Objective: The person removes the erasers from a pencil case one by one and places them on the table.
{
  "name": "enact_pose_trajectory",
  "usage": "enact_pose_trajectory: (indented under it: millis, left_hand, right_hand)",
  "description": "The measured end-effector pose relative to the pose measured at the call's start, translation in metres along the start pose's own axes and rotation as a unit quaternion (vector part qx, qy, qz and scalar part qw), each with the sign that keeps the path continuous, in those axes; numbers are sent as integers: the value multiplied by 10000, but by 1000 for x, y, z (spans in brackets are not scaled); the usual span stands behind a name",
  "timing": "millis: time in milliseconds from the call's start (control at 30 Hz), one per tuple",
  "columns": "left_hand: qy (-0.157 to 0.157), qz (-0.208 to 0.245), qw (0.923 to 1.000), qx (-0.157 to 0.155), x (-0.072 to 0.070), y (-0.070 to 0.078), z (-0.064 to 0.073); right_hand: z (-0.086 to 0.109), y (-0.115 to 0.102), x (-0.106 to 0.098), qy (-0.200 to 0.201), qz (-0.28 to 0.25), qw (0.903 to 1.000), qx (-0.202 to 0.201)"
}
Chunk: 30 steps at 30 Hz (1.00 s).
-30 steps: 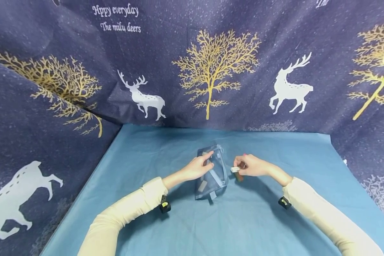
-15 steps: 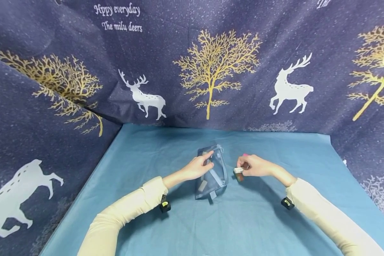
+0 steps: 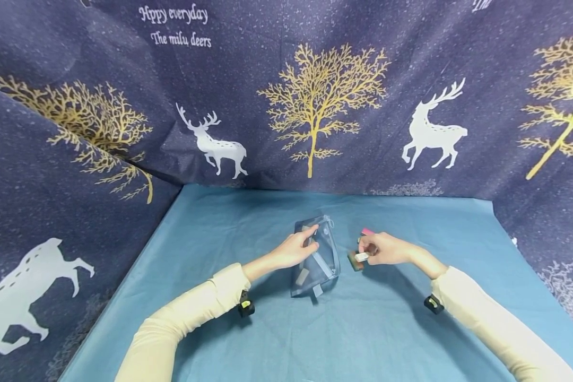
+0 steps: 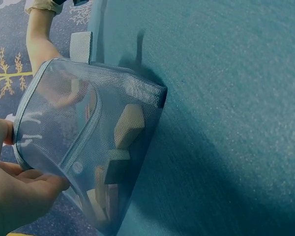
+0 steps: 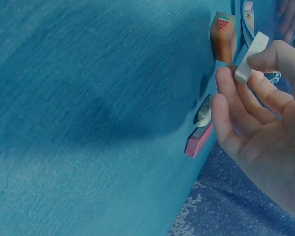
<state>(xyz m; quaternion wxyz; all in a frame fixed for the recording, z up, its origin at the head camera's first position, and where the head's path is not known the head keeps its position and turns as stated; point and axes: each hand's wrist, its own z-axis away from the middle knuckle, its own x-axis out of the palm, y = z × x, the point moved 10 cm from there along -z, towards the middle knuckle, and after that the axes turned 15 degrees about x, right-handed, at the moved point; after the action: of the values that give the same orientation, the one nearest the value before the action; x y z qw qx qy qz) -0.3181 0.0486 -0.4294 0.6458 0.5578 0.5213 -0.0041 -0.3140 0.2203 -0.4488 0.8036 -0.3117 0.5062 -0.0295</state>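
My left hand (image 3: 291, 251) grips the rim of a blue mesh zip pouch (image 3: 332, 265), whose mouth gapes in the left wrist view. Several pale block-shaped erasers (image 4: 129, 125) show through its mesh. To the right of the pouch, my right hand (image 3: 389, 249) pinches a small white eraser (image 5: 251, 58) between thumb and fingers, above the cloth. Just beyond that hand lies a brown and green eraser (image 5: 224, 42) with a watermelon picture. A pink-ended eraser (image 5: 197, 142) and a pale speckled piece (image 5: 205, 113) lie by the curled fingers, partly hidden.
Blue cloth (image 3: 277, 339) covers the table. A dark curtain (image 3: 353, 159) printed with deer and trees hangs along the back and left. A grey fabric tab (image 4: 81, 46) sticks out of the pouch's end.
My right hand has drawn back a little to the right with the white eraser, away from the pouch, uncovering more of the watermelon and pink erasers. The left hand and pouch stay put.
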Motion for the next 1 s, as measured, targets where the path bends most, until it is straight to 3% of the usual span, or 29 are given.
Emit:
enact_pose_trajectory:
  millis: [433,700,1000]
  left_hand:
    - [46,70,10000,-13,0,-3,2]
    - [79,-14,10000,-23,-2,-3,0]
    - [66,-18,10000,-15,0,-5,0]
  right_hand:
    - [5,5,0,-42,189,9998,43]
    - [6,14,12,-698,102,9971,281]
    - [8,15,15,-975,41,9949,252]
